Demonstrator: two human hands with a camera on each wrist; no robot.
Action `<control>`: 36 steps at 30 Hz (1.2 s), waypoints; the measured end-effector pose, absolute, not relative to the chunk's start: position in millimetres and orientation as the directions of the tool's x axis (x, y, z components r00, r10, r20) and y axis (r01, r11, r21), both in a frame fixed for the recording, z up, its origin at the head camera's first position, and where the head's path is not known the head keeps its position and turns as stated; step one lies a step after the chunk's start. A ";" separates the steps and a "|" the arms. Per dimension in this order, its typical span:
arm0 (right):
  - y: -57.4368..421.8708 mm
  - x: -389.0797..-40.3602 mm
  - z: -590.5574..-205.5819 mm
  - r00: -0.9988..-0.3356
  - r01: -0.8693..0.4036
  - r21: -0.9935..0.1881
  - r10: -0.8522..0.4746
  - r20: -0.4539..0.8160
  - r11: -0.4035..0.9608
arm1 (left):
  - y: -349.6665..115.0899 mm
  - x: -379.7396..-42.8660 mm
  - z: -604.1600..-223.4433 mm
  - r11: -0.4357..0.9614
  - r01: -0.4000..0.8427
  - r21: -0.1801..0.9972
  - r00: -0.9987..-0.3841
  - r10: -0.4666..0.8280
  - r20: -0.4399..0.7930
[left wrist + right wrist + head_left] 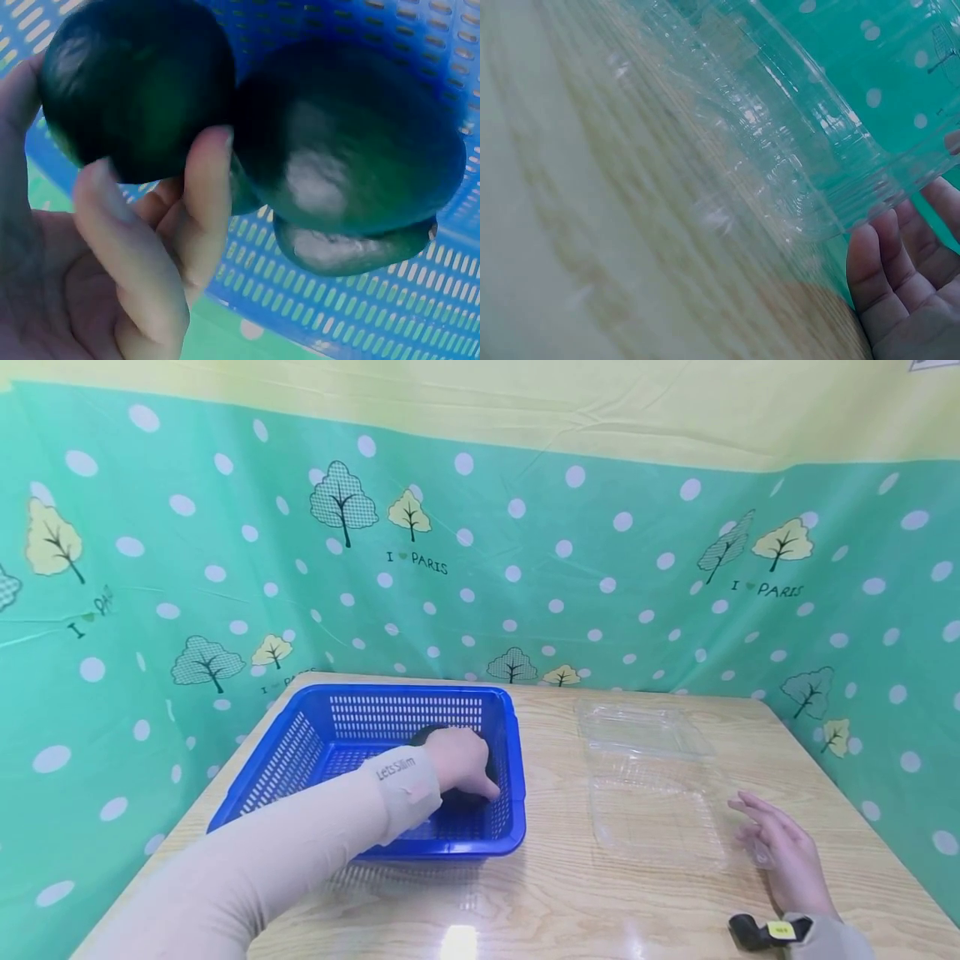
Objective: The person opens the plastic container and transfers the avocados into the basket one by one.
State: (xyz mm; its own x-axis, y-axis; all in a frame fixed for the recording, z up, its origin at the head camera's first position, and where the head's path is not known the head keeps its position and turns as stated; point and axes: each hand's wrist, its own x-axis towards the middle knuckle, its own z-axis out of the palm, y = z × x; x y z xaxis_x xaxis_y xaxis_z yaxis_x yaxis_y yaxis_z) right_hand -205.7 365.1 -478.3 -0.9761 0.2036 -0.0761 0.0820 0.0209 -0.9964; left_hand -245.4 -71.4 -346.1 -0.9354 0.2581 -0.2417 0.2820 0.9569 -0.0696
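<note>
The blue plastic basket point(480, 847) stands on the left of the table. My left hand point(459, 760) reaches down into it. In the left wrist view, the left hand's fingers and thumb curl round a dark green avocado point(139, 90). Beside it lies another avocado point(352, 142), with a further one partly hidden beneath. To the right, a clear plastic container point(652, 810) sits on the table with its lid point(637, 727) folded back. My right hand point(787, 852) is at its right side, loosely bent fingertips touching the rim in the right wrist view.
The wooden table point(555, 893) extends beneath the basket and container. A green and yellow curtain point(525, 543) with dots and trees hangs behind and at both sides. A black wrist strap device point(765, 932) is on my right wrist.
</note>
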 end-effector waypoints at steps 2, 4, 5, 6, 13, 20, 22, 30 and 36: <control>364.5 -205.9 -478.1 -0.977 0.083 -0.996 0.200 -0.078 0.019 | -71.2 -243.5 -346.9 0.957 0.275 -0.093 -0.934 0.243 -0.262; 363.8 -206.6 -477.8 -0.977 0.084 -0.996 0.196 -0.079 0.019 | -71.4 -241.9 -348.0 0.955 0.274 -0.113 -0.932 0.234 -0.278; 363.5 -206.9 -477.7 -0.978 0.085 -0.996 0.195 -0.080 0.019 | -71.5 -241.2 -348.8 0.954 0.275 -0.122 -0.931 0.232 -0.282; 363.2 -207.2 -477.6 -0.978 0.086 -0.996 0.194 -0.081 0.017 | -71.7 -240.7 -349.7 0.953 0.274 -0.130 -0.931 0.229 -0.283; 361.6 -208.2 -477.8 -0.979 0.081 -0.997 0.189 -0.078 0.011 | -72.4 -240.8 -356.9 0.939 0.282 -0.199 -0.936 0.223 -0.273; 362.2 -209.9 -477.7 -0.980 0.081 -0.997 0.183 -0.079 0.002 | -70.8 -242.0 -364.1 0.920 0.283 -0.273 -0.940 0.210 -0.269; 362.9 -210.2 -477.9 -0.980 0.080 -0.997 0.180 -0.079 -0.002 | -70.4 -242.2 -365.0 0.918 0.281 -0.279 -0.942 0.207 -0.265; 368.2 -211.6 -478.4 -0.988 0.014 -0.986 0.151 -0.040 -0.168 | -71.5 -242.8 -364.2 0.914 0.292 -0.281 -0.943 0.227 -0.243; 375.2 -210.5 -475.4 -0.989 0.013 -0.973 0.140 -0.046 -0.230 | -78.6 -241.2 -361.1 0.932 0.270 -0.241 -0.952 0.221 -0.210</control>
State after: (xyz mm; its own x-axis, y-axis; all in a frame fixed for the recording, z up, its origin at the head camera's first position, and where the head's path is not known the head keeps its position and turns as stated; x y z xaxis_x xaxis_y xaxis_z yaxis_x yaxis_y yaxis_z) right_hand -210.5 375.2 -475.4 -0.9890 0.1404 -0.0464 0.0130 -0.2301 -0.9731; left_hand -241.2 -78.6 -361.1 -0.9522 0.2214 -0.2104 0.2700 0.9323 -0.2408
